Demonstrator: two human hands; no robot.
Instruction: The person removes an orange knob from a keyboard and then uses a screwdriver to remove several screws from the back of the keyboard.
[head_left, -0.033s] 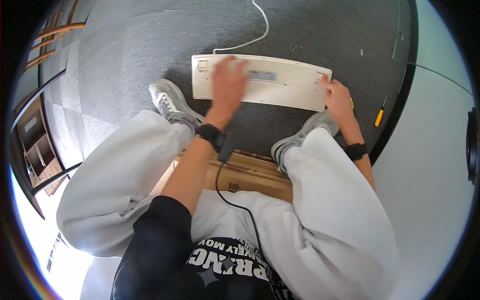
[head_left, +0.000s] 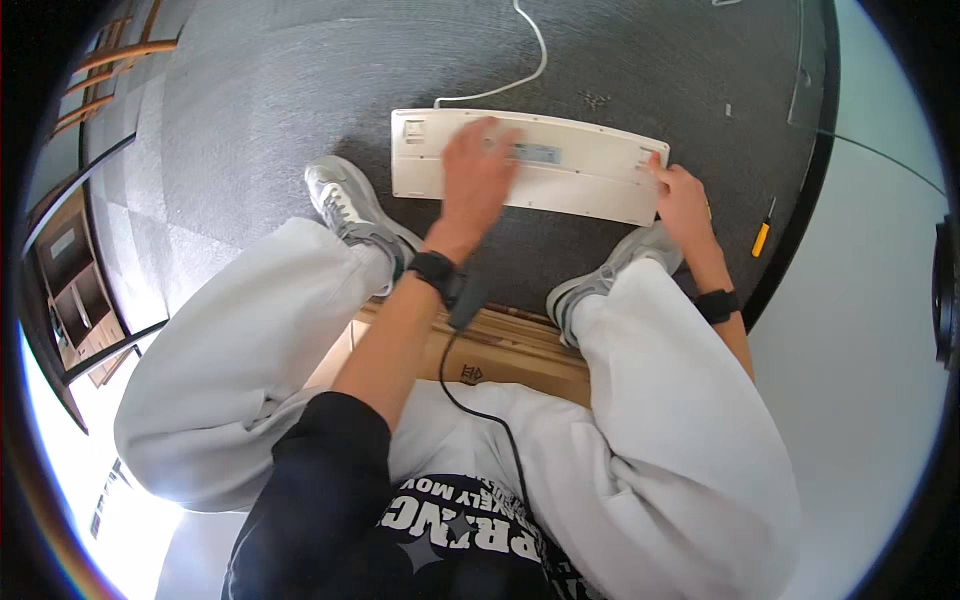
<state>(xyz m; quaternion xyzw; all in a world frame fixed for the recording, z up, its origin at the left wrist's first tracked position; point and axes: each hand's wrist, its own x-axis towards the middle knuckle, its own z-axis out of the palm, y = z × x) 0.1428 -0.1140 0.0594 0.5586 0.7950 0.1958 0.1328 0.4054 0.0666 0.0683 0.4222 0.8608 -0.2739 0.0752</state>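
Observation:
A white keyboard [head_left: 590, 185] lies underside up on the dark grey floor, a pale label near its middle. Its white cable [head_left: 535, 72] leaves the far left edge. My left hand [head_left: 478, 178] is over the keyboard's left half, beside the label. Motion smears its fingers, so whether they touch or hold anything does not show. At the keyboard's right end my right hand [head_left: 683, 203] grips the corner, thumb on top and the other fingers mostly hidden. A sliver of something yellow shows behind this hand.
A yellow-handled screwdriver [head_left: 762, 238] lies to the right, near the black wall edging. Beyond the keyboard are a cluster of small screws [head_left: 594, 100] and a small light piece [head_left: 728, 110]. My shoes flank the keyboard's near side; cardboard [head_left: 510, 362] sits between my legs.
My left hand has moved a little to the right over the keyboard. My right hand keeps its hold on the corner. The whole view has shifted slightly.

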